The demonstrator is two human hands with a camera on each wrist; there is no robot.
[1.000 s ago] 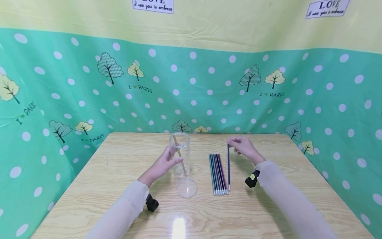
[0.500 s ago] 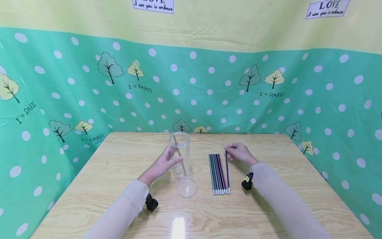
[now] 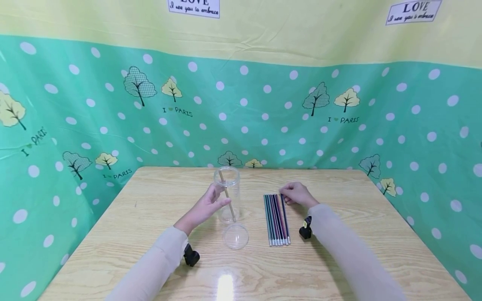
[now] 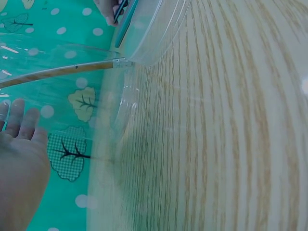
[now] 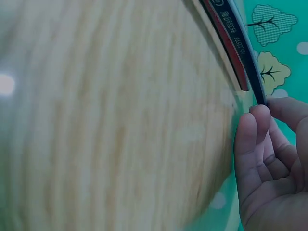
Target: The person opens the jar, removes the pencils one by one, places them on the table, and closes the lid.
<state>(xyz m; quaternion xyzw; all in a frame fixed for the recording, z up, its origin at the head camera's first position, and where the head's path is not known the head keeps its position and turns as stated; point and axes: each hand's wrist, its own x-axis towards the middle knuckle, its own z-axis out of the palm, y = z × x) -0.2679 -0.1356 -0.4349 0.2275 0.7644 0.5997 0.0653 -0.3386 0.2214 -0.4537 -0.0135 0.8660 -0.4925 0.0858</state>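
Observation:
My left hand [image 3: 206, 205] holds a tall clear jar [image 3: 234, 188] that stands upright without its lid. Inside the jar leans a wood-coloured pencil [image 4: 72, 69], its metal ferrule showing low down in the left wrist view. At the right, my right hand [image 3: 297, 194] pinches the far tip of a dark pencil [image 5: 248, 57] between thumb and fingers. That pencil lies slightly slanted along the right side of a row of pencils [image 3: 274, 219], several in teal, dark and red, eraser ends toward me. A red pencil [image 5: 233, 57] lies beside the pinched one in the right wrist view.
A round clear lid [image 3: 236, 236] lies on the wooden table [image 3: 150, 234] in front of the jar. Behind the table's far edge hangs a green and yellow patterned cloth [image 3: 241, 104]. Small black cameras are on both wrists.
My right hand has moved left and toward me with the dark pencil, bringing it from apart to alongside the row. The left hand and jar have stayed in place.

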